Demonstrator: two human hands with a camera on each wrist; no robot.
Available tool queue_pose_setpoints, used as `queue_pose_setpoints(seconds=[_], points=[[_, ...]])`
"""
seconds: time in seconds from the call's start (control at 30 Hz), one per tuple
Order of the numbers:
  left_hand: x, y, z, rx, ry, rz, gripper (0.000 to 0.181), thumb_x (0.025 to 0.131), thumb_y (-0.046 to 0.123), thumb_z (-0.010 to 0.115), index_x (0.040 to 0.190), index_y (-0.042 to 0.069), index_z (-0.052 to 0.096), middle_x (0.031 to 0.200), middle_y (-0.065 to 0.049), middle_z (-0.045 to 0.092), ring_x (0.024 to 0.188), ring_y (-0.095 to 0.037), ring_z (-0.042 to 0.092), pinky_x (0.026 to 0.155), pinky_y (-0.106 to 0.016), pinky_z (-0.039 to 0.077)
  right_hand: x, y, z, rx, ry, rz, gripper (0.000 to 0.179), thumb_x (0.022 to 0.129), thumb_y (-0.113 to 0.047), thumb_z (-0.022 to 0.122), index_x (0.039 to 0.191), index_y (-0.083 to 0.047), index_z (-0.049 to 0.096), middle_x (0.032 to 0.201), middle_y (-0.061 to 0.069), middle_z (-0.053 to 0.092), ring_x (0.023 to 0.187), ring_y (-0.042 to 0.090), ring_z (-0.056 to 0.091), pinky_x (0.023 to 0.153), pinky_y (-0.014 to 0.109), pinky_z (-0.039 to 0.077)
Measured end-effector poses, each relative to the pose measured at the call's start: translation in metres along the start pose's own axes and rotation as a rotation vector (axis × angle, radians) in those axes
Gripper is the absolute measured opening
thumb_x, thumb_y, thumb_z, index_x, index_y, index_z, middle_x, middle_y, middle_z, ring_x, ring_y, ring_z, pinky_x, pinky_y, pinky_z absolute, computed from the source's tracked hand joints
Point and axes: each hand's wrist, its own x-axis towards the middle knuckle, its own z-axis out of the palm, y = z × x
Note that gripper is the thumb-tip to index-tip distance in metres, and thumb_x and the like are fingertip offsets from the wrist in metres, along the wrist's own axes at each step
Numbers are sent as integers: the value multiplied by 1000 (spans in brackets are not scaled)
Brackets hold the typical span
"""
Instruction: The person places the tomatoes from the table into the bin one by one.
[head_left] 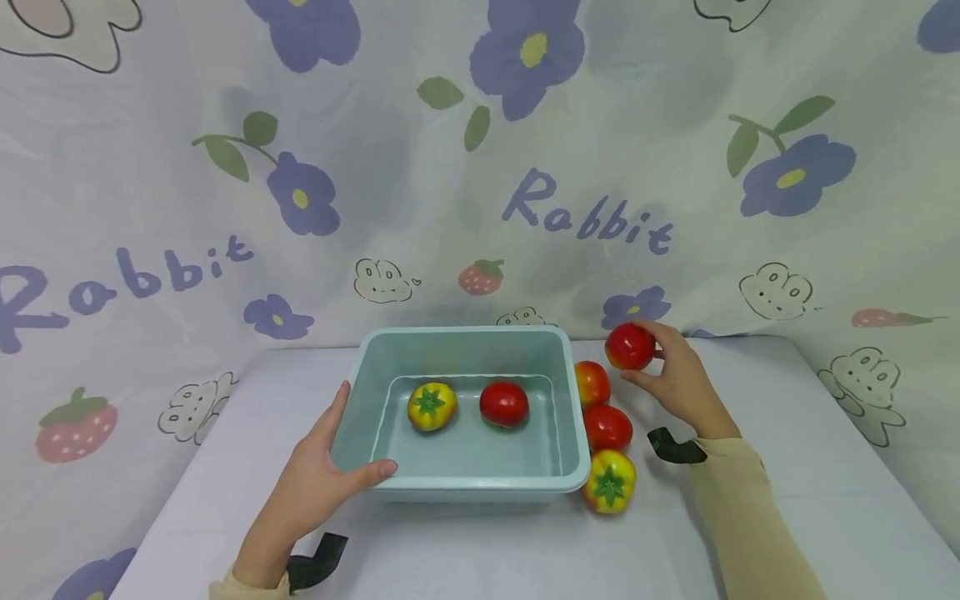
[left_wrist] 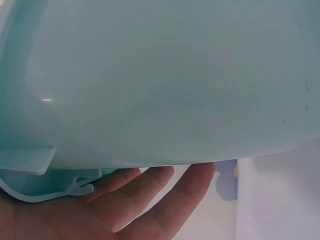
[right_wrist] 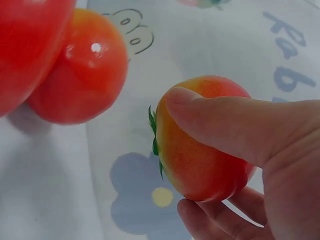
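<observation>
A pale blue-green plastic bin (head_left: 480, 482) holds two tomatoes: one yellow with a green star-shaped calyx (head_left: 432, 407), one red (head_left: 504, 404). My left hand (head_left: 318, 467) grips the bin's front left corner, thumb over the front rim and fingers along the left wall. In the left wrist view, fingertips (left_wrist: 202, 172) touch the bin's outer side (left_wrist: 165, 90). My right hand (head_left: 682, 379) pinches another tomato (head_left: 630, 346) above the table, right of the bin. The right wrist view shows this tomato (right_wrist: 210, 165) red and yellow with a green calyx, between thumb and fingers.
Beside the bin's right wall several tomatoes stand in a row: a red-orange one (head_left: 593, 383), a red one (head_left: 608, 428) and a yellow one (head_left: 610, 482). A white cloth (head_left: 810, 467) covers the table. Behind it hangs a printed curtain (head_left: 420, 192).
</observation>
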Motion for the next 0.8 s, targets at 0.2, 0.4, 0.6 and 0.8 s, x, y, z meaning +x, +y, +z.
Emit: queue_pose_setpoints(seconds=[0.2,0.4,0.6,0.8], points=[[0,0,0,-4,-1,-6,111,71,50,74,149,27,-1,154,-8,11,136,-38,19,98,-67,26,-3,-12,-7,-1,11,9,82,70,-15,81,140,-16,38,137,12,41,121,33,42,88,53,47],[0,0,-1,-9,-5,-8,111,71,50,74,149,27,-1,154,-8,11,136,-39,19,98,-67,25,-5,-21,-12,10,45,-35,83,69,-17,82,140,-21,38,137,9,41,121,30,43,87,52,47],[0,0,0,-6,-4,-13,111,71,50,75,149,27,-1,154,-9,12,136,-39,20,98,-67,26,-8,-33,-14,2,66,-69,80,70,-15,82,138,-19,41,136,8,43,119,29,44,87,51,48],[0,0,0,3,-3,-13,111,71,51,74,149,26,-1,154,-9,12,136,-39,19,98,-68,25,-11,-43,-16,-10,69,-77,82,68,-15,83,139,-22,40,136,8,43,119,28,45,86,49,49]])
